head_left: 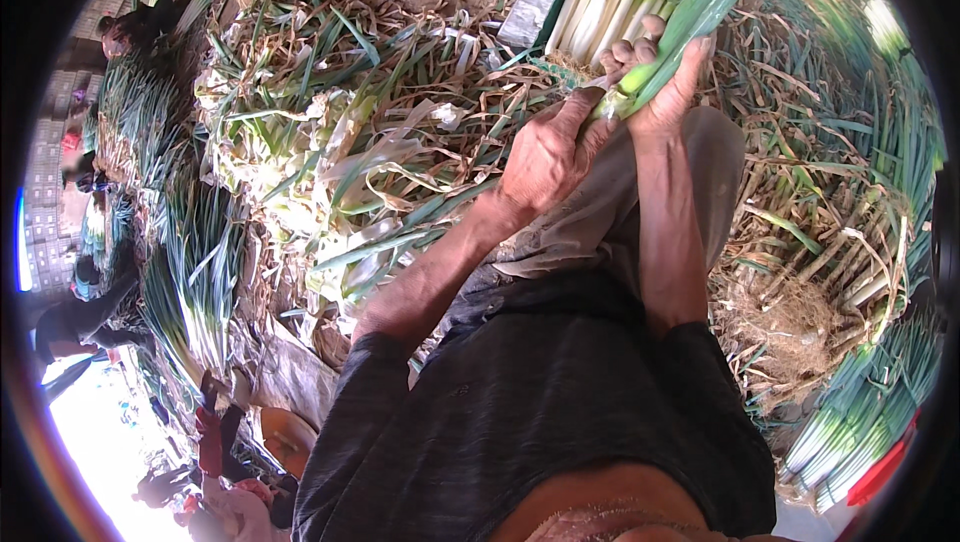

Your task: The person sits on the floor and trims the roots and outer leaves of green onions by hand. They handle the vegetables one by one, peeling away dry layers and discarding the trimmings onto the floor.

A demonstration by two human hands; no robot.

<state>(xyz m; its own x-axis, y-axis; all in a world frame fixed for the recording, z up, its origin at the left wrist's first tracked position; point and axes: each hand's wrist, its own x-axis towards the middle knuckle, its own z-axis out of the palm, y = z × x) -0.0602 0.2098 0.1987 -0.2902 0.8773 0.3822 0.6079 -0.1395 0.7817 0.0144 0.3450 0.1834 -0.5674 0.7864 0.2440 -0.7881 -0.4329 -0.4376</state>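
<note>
A large green onion (712, 4) slants up and to the right in front of my knees, its broad green leaves reaching the top edge. My right hand (672, 92) is wrapped round its stalk, palm turned up and fingers curled. At its lower end, my left hand (548, 157) is closed, thumb and fingers pinching at the pale outer layer; the fingertips are partly hidden. Just beyond my hands lies a row of clean white-stemmed green onions (607, 7), roots toward me.
Stripped leaves and dry skins form a heap (345, 142) on my left. To my right sits a pile of rooted, unpeeled green onions (800, 282), with a bundle (850, 427) below it. Other people (75, 322) work at the far left, near more bundles (195, 272) and an orange-brown bowl (287, 439).
</note>
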